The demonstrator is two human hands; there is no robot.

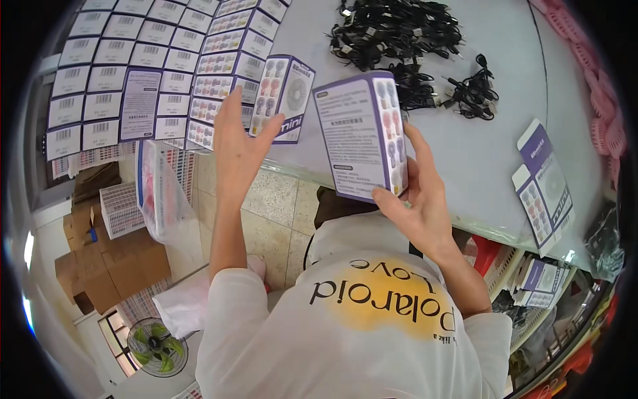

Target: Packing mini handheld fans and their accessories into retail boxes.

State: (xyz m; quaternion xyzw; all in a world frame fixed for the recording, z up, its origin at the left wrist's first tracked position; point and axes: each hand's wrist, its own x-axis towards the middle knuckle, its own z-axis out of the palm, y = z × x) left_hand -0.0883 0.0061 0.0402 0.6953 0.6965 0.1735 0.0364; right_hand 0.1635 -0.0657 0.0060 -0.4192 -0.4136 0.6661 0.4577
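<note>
My right hand [417, 203] grips a white and purple carton [362, 133] from below, thumb on its front and fingers behind it. The carton stands upright above the near edge of the grey table [478, 153]. My left hand [236, 143] is stretched out with its fingers apart. Its thumb rests against a matching carton with a fan picture [284, 98], which stands at the right end of packed rows of the same cartons [226, 60].
A tangle of black cables [399, 33] lies at the table's back. A flattened carton [543, 186] hangs over the right edge, with pink parts [601, 100] beyond it. On the floor to the left are a plastic bag [159, 193], brown cardboard boxes [109, 266] and a green fan [156, 346].
</note>
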